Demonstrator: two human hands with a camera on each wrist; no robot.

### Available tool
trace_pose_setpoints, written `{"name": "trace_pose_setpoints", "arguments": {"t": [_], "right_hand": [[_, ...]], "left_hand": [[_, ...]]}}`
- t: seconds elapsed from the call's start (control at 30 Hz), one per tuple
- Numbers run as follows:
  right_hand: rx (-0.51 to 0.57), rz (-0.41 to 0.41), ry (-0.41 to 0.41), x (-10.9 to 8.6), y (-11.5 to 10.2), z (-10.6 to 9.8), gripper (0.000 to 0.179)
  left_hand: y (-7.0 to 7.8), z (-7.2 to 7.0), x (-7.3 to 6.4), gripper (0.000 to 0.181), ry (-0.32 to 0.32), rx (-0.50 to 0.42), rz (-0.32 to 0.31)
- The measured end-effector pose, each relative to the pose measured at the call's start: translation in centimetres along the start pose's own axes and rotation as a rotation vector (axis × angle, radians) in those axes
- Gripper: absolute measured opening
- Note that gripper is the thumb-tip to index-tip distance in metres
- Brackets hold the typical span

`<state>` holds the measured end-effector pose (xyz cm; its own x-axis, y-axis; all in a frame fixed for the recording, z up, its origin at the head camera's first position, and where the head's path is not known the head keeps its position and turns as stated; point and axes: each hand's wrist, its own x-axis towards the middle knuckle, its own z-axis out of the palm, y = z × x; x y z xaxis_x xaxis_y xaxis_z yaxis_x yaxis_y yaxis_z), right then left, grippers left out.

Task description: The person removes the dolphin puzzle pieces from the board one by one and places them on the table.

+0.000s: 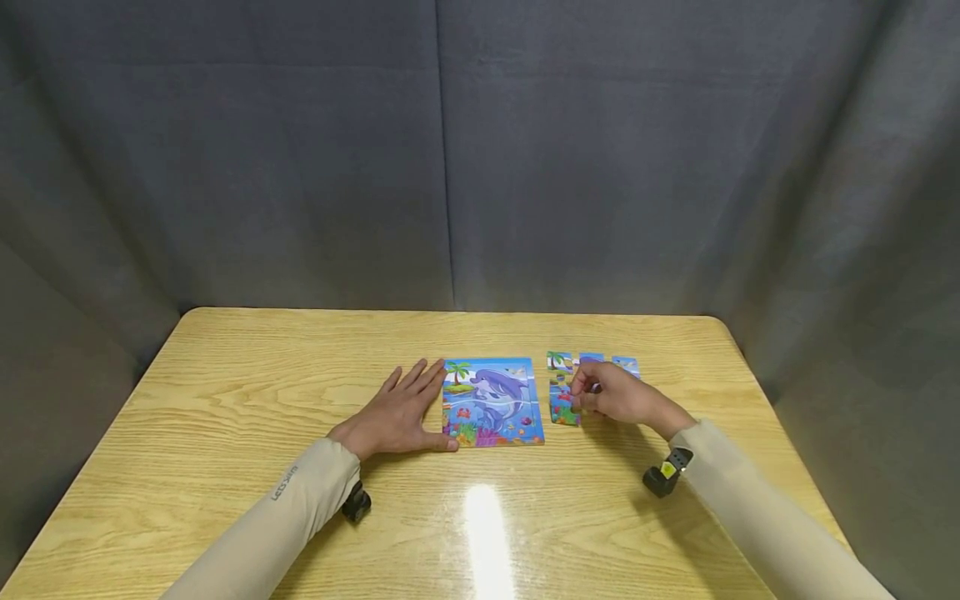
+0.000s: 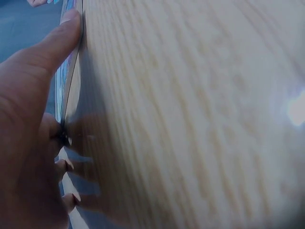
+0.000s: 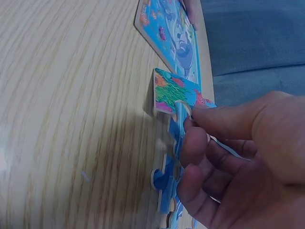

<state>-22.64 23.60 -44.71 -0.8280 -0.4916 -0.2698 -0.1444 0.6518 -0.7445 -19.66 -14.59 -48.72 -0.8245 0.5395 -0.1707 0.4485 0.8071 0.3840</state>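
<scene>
A square dolphin puzzle board [image 1: 492, 402] lies flat on the table. My left hand [image 1: 397, 417] is spread out at its left side, fingertips at the upper left edge and thumb by the lower left corner. The left wrist view shows the thumb [image 2: 59, 43] against the board's side. To the right of the board, my right hand [image 1: 618, 393] pinches a corner puzzle piece [image 3: 174, 93] with green and red coral between thumb and forefinger. Other blue puzzle pieces [image 3: 165, 183] lie beneath and beside that hand, partly hidden by it.
Loose pieces, among them a palm-tree piece [image 1: 558, 360] and a light blue piece [image 1: 626, 364], sit along the back of the right-hand group. Grey curtains [image 1: 450, 167] hang behind the wooden table [image 1: 262, 375] and at both sides. A bright reflection shows near the front.
</scene>
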Motion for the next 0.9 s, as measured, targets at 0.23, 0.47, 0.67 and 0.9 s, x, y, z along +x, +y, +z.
{"name": "trace_pose_setpoints", "arguments": {"t": [0.23,0.47,0.67,0.9], "right_hand": [[-0.066,0.011,-0.007,-0.09,0.59,0.01,0.005],[-0.128,0.02,-0.024,-0.16,0.5,0.03,0.006],[-0.132,0.008,-0.043,-0.21,0.31,0.43,0.007],[-0.159,-0.004,-0.035,-0.19,0.04,0.58,0.009]], "left_hand": [[0.01,0.01,-0.02,0.116,0.001,-0.006,0.0],[-0.24,0.06,0.07,0.115,-0.005,-0.005,0.001],[-0.06,-0.04,-0.05,0.115,-0.005,-0.012,-0.001],[0.04,-0.14,-0.09,0.114,-0.002,-0.016,0.002]]}}
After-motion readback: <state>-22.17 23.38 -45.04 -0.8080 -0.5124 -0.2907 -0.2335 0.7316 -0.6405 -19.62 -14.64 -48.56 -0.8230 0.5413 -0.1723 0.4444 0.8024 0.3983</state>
